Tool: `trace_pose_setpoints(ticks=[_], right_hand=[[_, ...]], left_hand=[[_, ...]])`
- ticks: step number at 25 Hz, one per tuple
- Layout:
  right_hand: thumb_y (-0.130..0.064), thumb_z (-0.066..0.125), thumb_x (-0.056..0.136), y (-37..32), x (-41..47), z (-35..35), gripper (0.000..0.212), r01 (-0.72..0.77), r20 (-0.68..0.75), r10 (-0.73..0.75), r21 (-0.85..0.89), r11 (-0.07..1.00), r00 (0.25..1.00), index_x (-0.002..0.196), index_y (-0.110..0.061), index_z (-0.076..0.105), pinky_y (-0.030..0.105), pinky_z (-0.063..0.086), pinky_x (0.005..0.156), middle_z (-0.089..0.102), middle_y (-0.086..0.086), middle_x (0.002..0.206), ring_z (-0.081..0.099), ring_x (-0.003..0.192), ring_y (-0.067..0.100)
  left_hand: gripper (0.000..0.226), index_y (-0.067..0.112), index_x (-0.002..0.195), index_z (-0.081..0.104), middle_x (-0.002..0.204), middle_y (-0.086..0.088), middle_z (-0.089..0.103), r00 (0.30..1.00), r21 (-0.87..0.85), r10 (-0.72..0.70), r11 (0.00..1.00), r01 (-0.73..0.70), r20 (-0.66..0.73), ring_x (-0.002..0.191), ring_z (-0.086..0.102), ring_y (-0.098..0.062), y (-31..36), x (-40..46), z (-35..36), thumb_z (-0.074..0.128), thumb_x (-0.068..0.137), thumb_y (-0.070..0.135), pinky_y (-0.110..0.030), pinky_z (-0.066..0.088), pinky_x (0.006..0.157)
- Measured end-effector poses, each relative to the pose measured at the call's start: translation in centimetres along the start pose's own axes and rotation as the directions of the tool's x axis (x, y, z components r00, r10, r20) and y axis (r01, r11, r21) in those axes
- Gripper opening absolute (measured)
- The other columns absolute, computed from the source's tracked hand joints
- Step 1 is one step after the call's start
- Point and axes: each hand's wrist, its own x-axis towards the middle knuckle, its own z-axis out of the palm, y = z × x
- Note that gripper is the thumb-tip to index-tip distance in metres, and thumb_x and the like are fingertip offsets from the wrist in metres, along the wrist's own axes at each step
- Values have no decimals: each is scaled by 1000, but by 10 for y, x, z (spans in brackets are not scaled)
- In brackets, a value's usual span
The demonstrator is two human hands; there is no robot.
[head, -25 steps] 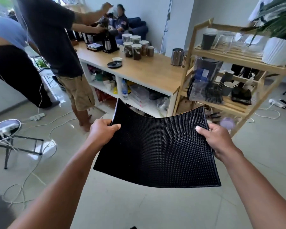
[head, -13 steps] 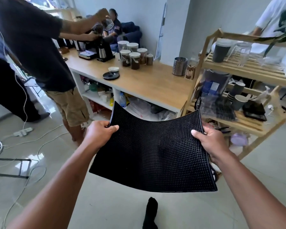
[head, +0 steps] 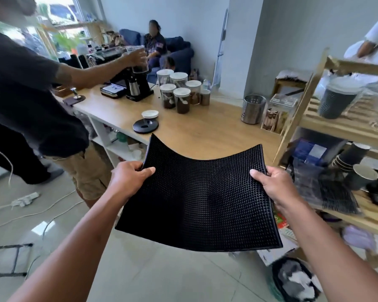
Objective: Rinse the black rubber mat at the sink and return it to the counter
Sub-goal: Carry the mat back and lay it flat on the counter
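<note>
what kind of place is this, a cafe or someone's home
Probably a small cafe or coffee workspace: a coffee grinder and jars of grounds stand on the wooden counter, and stacked paper cups fill the shelf.

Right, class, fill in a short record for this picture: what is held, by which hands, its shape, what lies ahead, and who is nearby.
held item: black rubber mat
left hand: grips the mat's left edge, thumb on top
right hand: grips the mat's right edge, thumb on top
mat shape: sags in the middle, in the air, far edge overlapping the counter in view
ahead: wooden counter with coffee jars
nearby: a person at the counter's left
sink: not in view
</note>
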Motion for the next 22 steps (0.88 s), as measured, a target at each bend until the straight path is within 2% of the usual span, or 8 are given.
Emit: trace_pose_setpoints(ticks=[4,6,8,12,14,16,18,22], right_hand=[[-12,76,94,-1,56,7,18,-6,-24,6,21,1000,1000,87,-22,63,17,57,47,73,-21,57,73,56,-1],[-13,77,93,1,84,9,14,-30,-29,31,50,998,999,103,-16,67,22,60,50,78,-15,67,77,62,6],[-15,79,92,2,111,13,38,-38,-64,44,77,996,997,127,-10,65,32,65,61,82,-3,80,80,74,15],[-13,79,92,6,162,19,51,-48,-194,60,68,997,979,135,2,56,13,52,46,70,-18,69,71,55,-4],[-16,80,91,3,191,22,50,-56,-245,67,51,997,967,133,-1,58,17,55,50,73,-15,75,73,59,0],[-17,79,91,5,223,25,33,-92,-277,99,39,995,956,120,-22,64,22,58,50,79,-12,71,77,62,7],[-19,79,91,5,248,29,23,-128,-329,124,10,992,936,114,-16,73,33,64,63,83,3,90,81,77,19],[-29,81,89,4,288,36,58,-197,-427,160,-43,979,890,138,-4,63,48,60,95,74,16,125,74,107,32]], left_hand=[[30,15,96,79,88,-4,80,999,-33,-15,999,16,40,91,76,-29,10,56,21,76,86,42,-46,61,86],[39,9,106,77,99,-8,79,999,-29,-4,1000,5,45,96,74,-28,16,94,32,76,87,42,-39,59,88],[33,7,89,74,81,-6,74,995,-32,33,999,-31,93,76,70,-25,24,138,46,76,87,40,-34,51,71],[34,8,70,67,59,2,67,981,-27,68,998,-64,183,53,62,-12,44,220,77,76,88,36,-28,48,57],[28,11,74,73,64,2,73,973,-28,89,996,-85,215,57,67,-14,54,259,92,75,88,36,-27,51,57],[22,16,82,77,70,2,76,963,-27,103,995,-100,249,65,73,-16,64,299,108,74,89,37,-27,57,61],[20,18,90,79,77,0,78,948,-24,113,994,-111,298,73,76,-19,73,336,126,73,89,37,-36,63,71],[22,18,89,78,83,-7,78,915,-9,146,988,-154,376,80,75,-27,89,398,164,71,90,39,-45,61,80]])
